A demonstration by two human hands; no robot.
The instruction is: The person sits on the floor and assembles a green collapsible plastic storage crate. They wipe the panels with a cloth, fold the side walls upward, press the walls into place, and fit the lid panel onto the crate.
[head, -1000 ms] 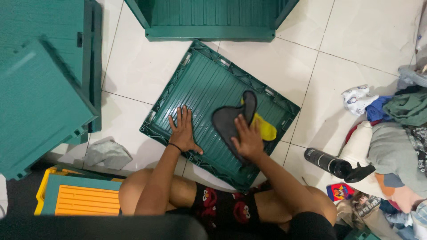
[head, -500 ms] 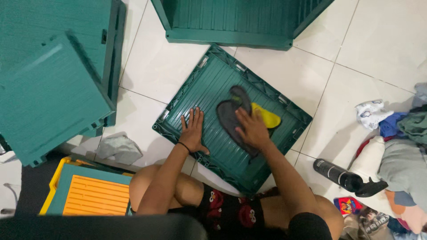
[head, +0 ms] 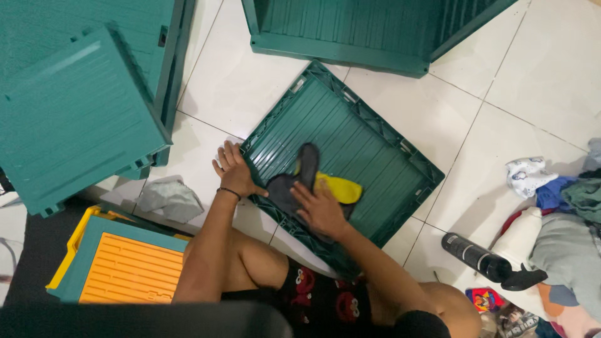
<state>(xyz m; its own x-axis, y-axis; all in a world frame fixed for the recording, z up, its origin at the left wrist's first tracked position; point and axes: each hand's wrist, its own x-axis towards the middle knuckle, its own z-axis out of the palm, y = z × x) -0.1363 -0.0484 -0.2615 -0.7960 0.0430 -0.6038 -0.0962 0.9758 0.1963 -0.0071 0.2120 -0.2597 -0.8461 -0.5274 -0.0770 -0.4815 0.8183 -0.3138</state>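
Lying flat on the green ribbed crate panel point(head: 369, 134), a dark grey sock point(head: 299, 178) overlaps a yellow cloth point(head: 341, 186). At the panel's left edge, the left hand point(head: 235, 169) rests with fingers spread; the right hand point(head: 322, 209) presses open-palmed on the sock, gripping nothing.

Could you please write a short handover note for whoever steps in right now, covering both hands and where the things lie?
Left hand: flat, fingers spread, at the left edge of the green crate panel on the tiled floor; no grip on anything.
Right hand: pressed palm-down on the dark sock, which lies on the panel with a yellow sock partly under it.
Nearby: a grey cloth on the floor to the left, a black bottle to the right, a clothes pile at the far right.
Done: both socks lie on the panel.
Left: the socks are not yet folded or stowed.
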